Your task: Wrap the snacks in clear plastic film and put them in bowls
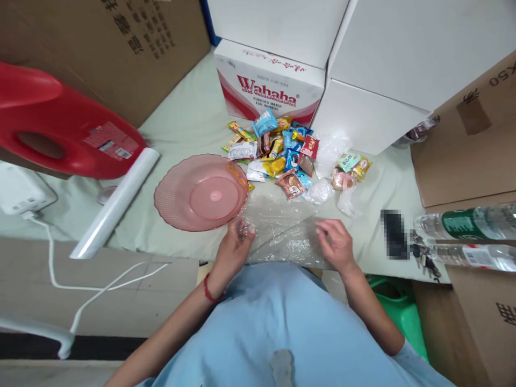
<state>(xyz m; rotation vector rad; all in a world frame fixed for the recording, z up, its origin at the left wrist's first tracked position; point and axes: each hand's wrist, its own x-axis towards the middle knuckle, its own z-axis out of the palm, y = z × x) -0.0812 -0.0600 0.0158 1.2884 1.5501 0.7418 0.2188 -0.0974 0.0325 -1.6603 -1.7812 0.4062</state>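
Observation:
A thin sheet of clear plastic film (282, 231) lies wrinkled along the front of the cloth-covered table, between my two hands. My left hand (236, 244) is closed on a bunched part of the film at its left side, just below the pink dish's rim. At the film's right edge, my right hand (337, 244) has its fingers bent in, with thumb and forefinger at the plastic. The translucent pink dish (215, 196) has a scalloped rim and holds nothing. Behind the film is a heap of small wrapped snacks (278, 153) in many colours.
A white film roll (116, 201) and a large red jug (72, 123) stand left. A Wahaha carton (270, 86) backs the snacks. Crumpled clear plastic (320, 191) lies beside them. Keys (425, 255) and water bottles (475, 223) are at right; a white cable (52, 263) hangs left.

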